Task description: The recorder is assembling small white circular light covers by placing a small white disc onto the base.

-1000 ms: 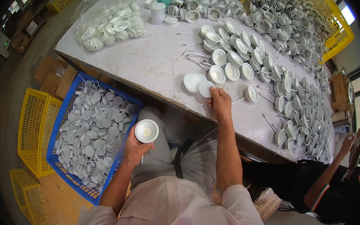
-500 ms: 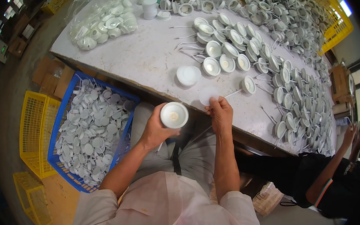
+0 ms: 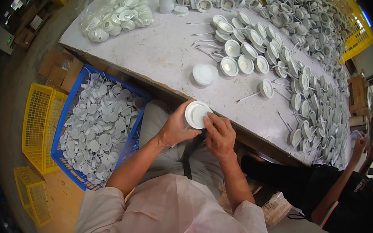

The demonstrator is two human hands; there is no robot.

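Over my lap, near the table's edge, my left hand is closed round the side of a round white downlight housing. Its open face points up. A thin white diffuser disc lies inside the rim, a little off centre. The fingertips of my right hand are on that disc at its right side, fingers bent. Beyond my hands, a short stack of white discs sits on the table. One downlight with a wire lies apart to the right.
Many white downlights with wires cover the table's right side. A clear bag of white cups lies at the far left. Left of my legs stands a blue crate of finished-looking round pieces, beside yellow crates. A person in black works at right.
My right hand has brought the diffuser disc leftward from beside the table edge onto the housing. My left hand still holds the housing. The view has shifted slightly.
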